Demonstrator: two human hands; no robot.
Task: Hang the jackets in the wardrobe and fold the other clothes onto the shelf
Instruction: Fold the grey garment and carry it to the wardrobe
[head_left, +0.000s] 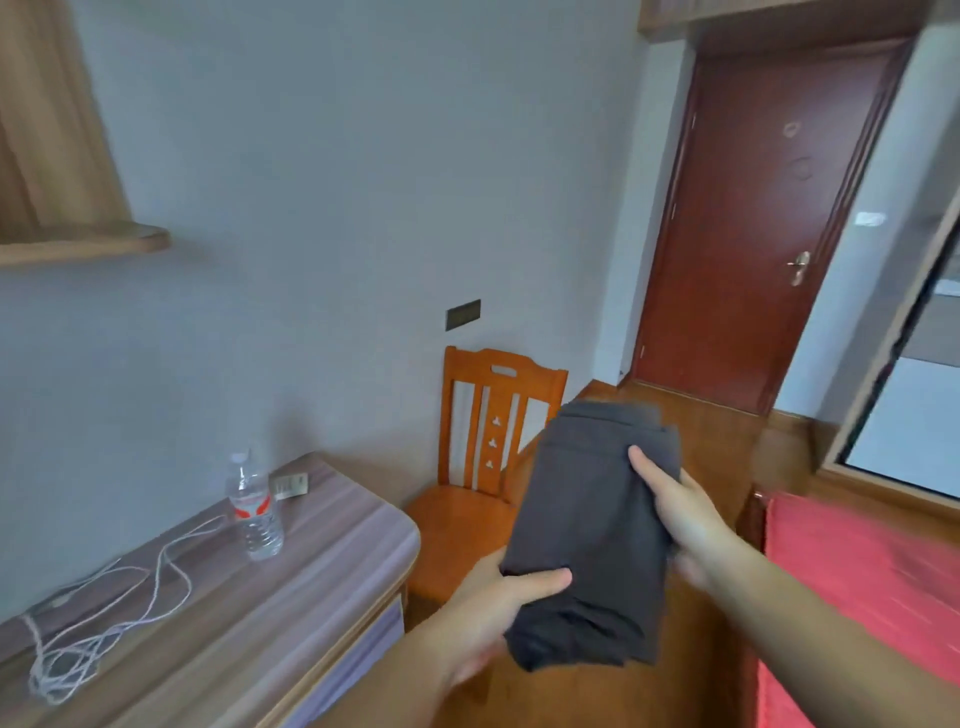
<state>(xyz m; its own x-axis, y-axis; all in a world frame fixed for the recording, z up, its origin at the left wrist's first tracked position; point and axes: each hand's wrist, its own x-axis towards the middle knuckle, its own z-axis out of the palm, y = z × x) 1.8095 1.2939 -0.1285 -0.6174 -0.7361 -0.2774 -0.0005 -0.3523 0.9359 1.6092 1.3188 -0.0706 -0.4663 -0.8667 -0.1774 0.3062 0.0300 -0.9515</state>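
Dark grey folded cloth bundle (587, 525) sat between my hands: left hand (488, 618) gripped its near end, right hand (680, 509) clasped its far side.

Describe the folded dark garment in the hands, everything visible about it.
The folded garment is dark grey, soft matte cloth, folded into a thick oblong bundle with layered edges showing at its far end. It is held in the air above the wooden floor, in front of the orange chair, its long axis pointing away from the person. The left hand grips its near end, thumb on top; the right hand holds its right side, thumb pressed on the top face.
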